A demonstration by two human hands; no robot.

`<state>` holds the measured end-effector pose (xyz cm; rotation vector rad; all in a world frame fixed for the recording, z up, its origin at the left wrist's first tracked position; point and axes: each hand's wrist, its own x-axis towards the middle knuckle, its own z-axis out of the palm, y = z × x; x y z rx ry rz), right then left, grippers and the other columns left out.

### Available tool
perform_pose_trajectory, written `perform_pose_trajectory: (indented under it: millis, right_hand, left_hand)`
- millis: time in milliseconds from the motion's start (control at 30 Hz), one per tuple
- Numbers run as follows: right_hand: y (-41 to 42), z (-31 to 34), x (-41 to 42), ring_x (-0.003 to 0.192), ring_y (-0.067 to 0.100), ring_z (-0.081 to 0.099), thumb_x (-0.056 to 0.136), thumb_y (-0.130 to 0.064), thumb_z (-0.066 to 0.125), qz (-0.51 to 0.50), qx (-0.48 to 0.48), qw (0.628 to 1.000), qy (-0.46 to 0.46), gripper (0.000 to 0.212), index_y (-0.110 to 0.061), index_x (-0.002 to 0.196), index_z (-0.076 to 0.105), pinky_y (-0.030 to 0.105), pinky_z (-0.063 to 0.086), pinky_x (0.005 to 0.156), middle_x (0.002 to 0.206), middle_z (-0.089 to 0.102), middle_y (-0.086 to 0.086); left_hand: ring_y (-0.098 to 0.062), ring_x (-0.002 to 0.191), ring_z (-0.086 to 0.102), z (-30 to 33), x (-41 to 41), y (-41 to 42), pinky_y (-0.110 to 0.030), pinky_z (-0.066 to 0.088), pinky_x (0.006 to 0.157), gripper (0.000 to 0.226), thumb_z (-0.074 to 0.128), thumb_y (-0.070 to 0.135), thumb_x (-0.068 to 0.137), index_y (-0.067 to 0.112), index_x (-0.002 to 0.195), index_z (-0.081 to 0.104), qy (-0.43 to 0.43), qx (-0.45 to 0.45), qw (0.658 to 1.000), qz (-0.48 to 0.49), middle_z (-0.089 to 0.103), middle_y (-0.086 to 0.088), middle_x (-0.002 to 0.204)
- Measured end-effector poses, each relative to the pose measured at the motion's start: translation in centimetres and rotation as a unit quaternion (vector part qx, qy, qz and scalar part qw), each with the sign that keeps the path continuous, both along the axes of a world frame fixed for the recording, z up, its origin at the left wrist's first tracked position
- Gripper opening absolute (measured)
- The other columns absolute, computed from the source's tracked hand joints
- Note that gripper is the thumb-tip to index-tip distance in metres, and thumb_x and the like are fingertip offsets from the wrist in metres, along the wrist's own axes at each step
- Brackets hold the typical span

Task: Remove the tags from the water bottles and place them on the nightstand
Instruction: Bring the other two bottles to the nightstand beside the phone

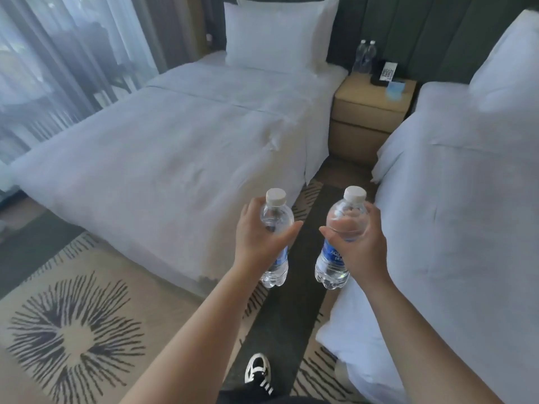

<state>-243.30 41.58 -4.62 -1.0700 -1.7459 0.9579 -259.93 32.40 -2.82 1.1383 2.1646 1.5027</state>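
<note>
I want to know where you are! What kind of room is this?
Probably a hotel room. Two matching beds with plain white bedding flank one small nightstand, where two water bottles already stand beside a printed card.

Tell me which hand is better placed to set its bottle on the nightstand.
The right hand, probably: it holds its bottle on the nightstand's side. The left hand is nearer the left bed.

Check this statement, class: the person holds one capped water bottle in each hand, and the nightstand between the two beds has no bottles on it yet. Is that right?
Not quite. The head view shows two bottles already standing on the nightstand. The rest holds: left hand and right hand each grip a capped bottle.
</note>
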Motion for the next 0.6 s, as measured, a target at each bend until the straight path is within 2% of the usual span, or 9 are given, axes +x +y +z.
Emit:
perform_pose_trajectory:
  millis: [100,167,300,367,500,600]
  right_hand:
    - [4.5,0.9,-3.2,0.092,-0.014,0.051,0.063,-0.055,0.077,-0.045,0.006,0.999,0.002,0.079,-0.045,0.127,0.031,-0.010,0.033,0.066,0.117,0.044,-0.024]
    - [7.3,1.3,-4.5,0.092,-0.007,0.054,0.063,-0.057,0.076,-0.075,0.015,0.997,-0.008,0.081,-0.040,0.130,0.032,-0.009,0.034,0.067,0.118,0.045,-0.022]
    - [13.0,1.4,-5.8,0.100,0.005,0.055,0.064,-0.059,0.072,-0.120,0.039,0.991,-0.031,0.082,-0.033,0.132,0.035,-0.002,0.039,0.074,0.125,0.053,-0.012]
    - [16.0,1.1,-5.9,0.101,0.006,0.056,0.064,-0.058,0.073,-0.137,0.037,0.989,-0.035,0.082,-0.033,0.132,0.036,0.001,0.040,0.077,0.126,0.055,-0.008]
    - [23.5,0.2,-6.0,0.092,-0.004,0.056,0.061,-0.064,0.069,-0.152,0.014,0.988,-0.021,0.081,-0.036,0.129,0.036,-0.004,0.040,0.069,0.119,0.050,-0.019]
    - [30.3,-0.4,-6.1,0.092,-0.012,0.054,0.063,-0.058,0.074,-0.161,0.015,0.987,-0.021,0.078,-0.036,0.128,0.036,-0.004,0.040,0.069,0.116,0.048,-0.021]
  left_hand:
    - [-0.014,0.095,0.060,0.6,-3.6,6.0,-0.041,0.054,0.082,0.055,0.079,0.051,0.063,0.034,0.107,0.050,0.013,0.005,0.999,-0.032,0.061,0.005,0.106]
    - [-0.012,0.094,0.060,1.0,-5.3,10.0,-0.037,0.054,0.080,0.055,0.077,0.054,0.062,0.038,0.106,0.047,0.016,0.010,0.999,-0.048,0.060,0.007,0.105]
    - [-0.009,0.092,0.060,1.2,-7.4,17.7,-0.020,0.046,0.070,0.051,0.075,0.058,0.061,0.047,0.099,0.042,0.015,0.020,0.997,-0.073,0.060,0.011,0.102]
    - [-0.010,0.093,0.060,0.9,-7.8,21.6,-0.022,0.047,0.073,0.052,0.074,0.059,0.061,0.047,0.100,0.041,0.005,0.019,0.996,-0.091,0.060,0.010,0.104]
    - [-0.012,0.098,0.061,-0.5,-8.0,29.6,-0.033,0.054,0.082,0.056,0.071,0.063,0.060,0.041,0.105,0.046,-0.028,0.009,0.992,-0.119,0.060,0.009,0.107]
    - [-0.012,0.097,0.062,-1.0,-8.0,36.5,-0.039,0.056,0.083,0.056,0.072,0.061,0.060,0.038,0.105,0.048,-0.037,0.006,0.990,-0.134,0.060,0.007,0.105]
